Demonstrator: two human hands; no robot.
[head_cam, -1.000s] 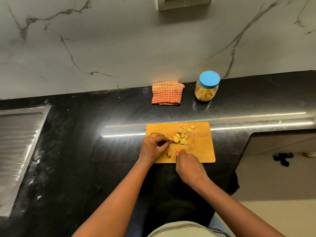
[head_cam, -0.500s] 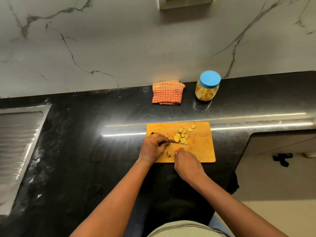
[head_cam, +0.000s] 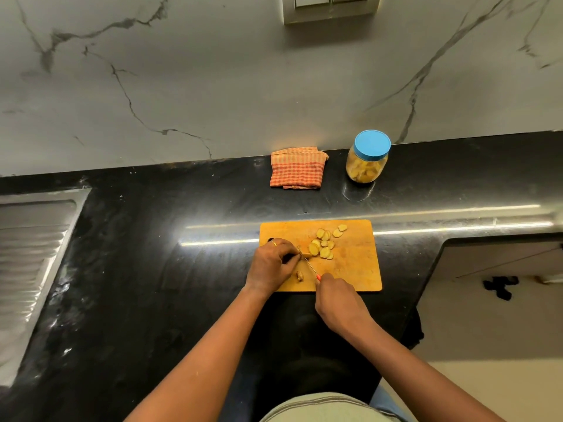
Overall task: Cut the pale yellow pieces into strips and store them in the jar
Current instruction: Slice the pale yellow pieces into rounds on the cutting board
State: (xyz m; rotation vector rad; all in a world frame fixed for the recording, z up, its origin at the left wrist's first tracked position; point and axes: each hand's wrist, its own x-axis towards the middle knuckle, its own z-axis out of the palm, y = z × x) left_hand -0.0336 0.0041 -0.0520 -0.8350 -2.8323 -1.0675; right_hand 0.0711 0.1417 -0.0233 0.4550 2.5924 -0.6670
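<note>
Closest to the front edge of the black countertop (head_cam: 152, 269), the person's right hand (head_cam: 338, 295) sits at the near edge of the orange cutting board (head_cam: 356, 269). Its fingers are curled tight round the handle of a small knife (head_cam: 308, 263), so only an orange tip of the handle shows past the knuckles. The thin blade slants away and leftward over the board. The left hand (head_cam: 272, 264) is just beside it, over the board's left side, with a ring (head_cam: 274, 243) on one finger. Its fingertips are bunched together and pinch a pale yellow piece (head_cam: 306, 255) down on the board, right where the blade's far end meets it. Whether the edge has gone into the piece I cannot tell. A small brownish scrap (head_cam: 299, 275) lies on the board between the two hands, near the left hand's heel. Past the blade, toward the board's far edge, a loose heap of cut yellow slices (head_cam: 324, 245) overlap one another, and a couple trail off to the right. Farther back, by the countertop's rear edge against the marble wall (head_cam: 213, 86), a folded orange checked cloth (head_cam: 297, 168) lies flat. To its right and well apart from the board stands the clear jar (head_cam: 365, 170), upright, with its blue lid (head_cam: 372, 144) on and yellow pieces inside. A steel sink drainboard (head_cam: 30, 254) fills the countertop's left end, and a switch plate (head_cam: 330, 7) sits high on the wall.
</note>
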